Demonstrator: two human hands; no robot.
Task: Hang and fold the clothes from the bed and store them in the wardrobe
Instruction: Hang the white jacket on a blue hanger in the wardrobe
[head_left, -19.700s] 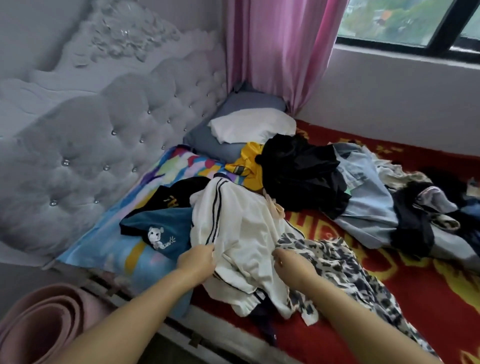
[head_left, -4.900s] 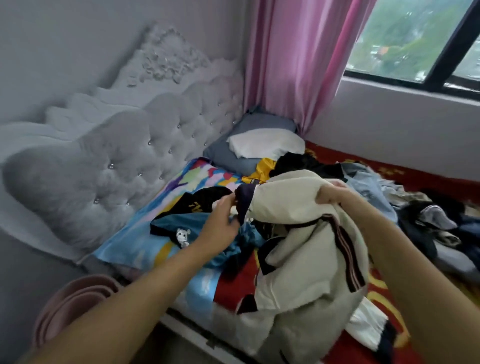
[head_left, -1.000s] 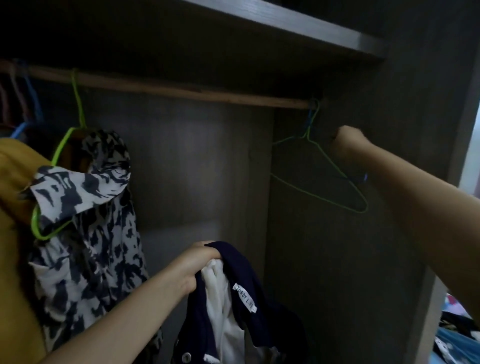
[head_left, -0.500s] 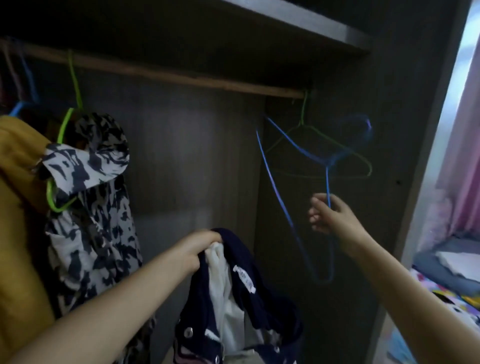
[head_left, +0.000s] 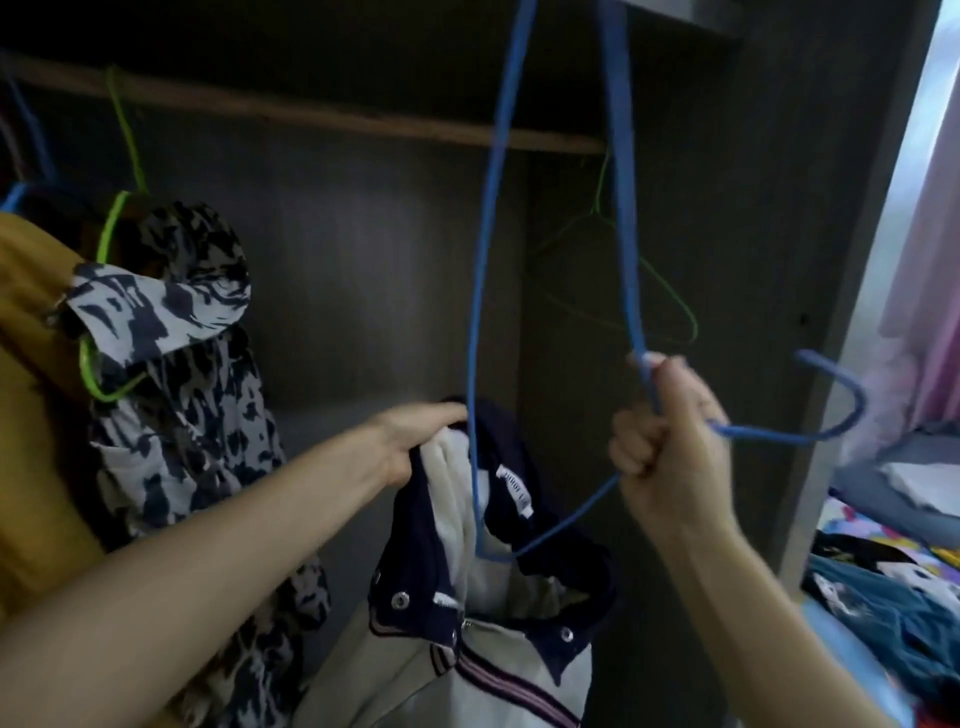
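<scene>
A: Cream knit with navy collar and snap studs: the jacket (head_left: 467, 613) hangs limp from the left hand (head_left: 415, 441), fingers bunching its collar.

B: The right hand (head_left: 670, 431)?

A: Fist clenched round a thin blue wire hanger (head_left: 480, 312), one corner dipping inside the collar. Behind, the wooden wardrobe rail (head_left: 322, 111).

Your clearest opening is the middle of the wardrobe (head_left: 363, 270), under the rail (head_left: 291, 111), between the patterned garment (head_left: 182, 364) on its green hanger (head_left: 111, 228) at the left and the empty green hanger (head_left: 649, 291) at the right. The blue hanger (head_left: 483, 260) your right hand (head_left: 670, 431) grips crosses that gap. The side panel (head_left: 810, 260) walls off the right.
</scene>
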